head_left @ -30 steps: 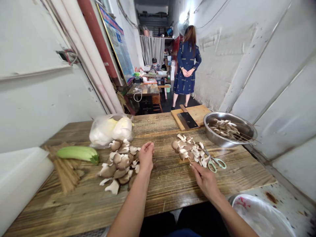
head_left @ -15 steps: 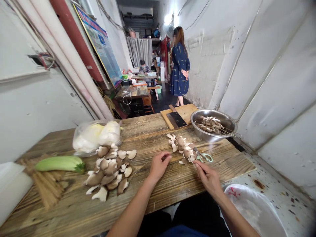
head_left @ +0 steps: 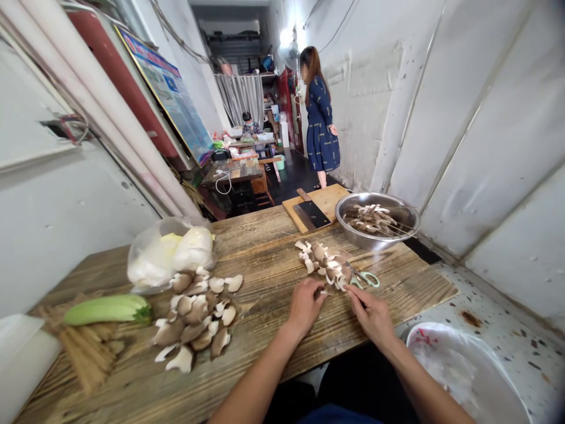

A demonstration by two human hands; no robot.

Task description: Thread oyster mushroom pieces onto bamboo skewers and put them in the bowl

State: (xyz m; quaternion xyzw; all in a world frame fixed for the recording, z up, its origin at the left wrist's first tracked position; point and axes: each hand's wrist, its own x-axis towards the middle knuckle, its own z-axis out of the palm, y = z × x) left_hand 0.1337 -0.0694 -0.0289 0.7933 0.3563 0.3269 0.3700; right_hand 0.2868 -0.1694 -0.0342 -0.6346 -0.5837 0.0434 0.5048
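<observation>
Left hand (head_left: pixel 306 305): fingers half curled, thumb near them, tips at a small mushroom piece (head_left: pixel 327 291) on the wooden table (head_left: pixel 273 330); whether it is gripped, cannot tell.

Right hand (head_left: pixel 371 312): thumb and forefinger pinched on the near end of the mushroom cluster (head_left: pixel 324 259), other fingers folded in.

Mushroom cluster: brown caps, white stems, lying on the table between the hands and the cutting board (head_left: pixel 335 197).

Scissors (head_left: pixel 369 279): green handles, just beside the cluster, blades partly hidden.

Steel bowl (head_left: pixel 375 240): beside the board, holding skewered mushrooms (head_left: pixel 373 218).

Cleaver (head_left: pixel 314 214): flat on the board.

Loose mushrooms (head_left: pixel 194 315): heaped left of the left hand.
</observation>
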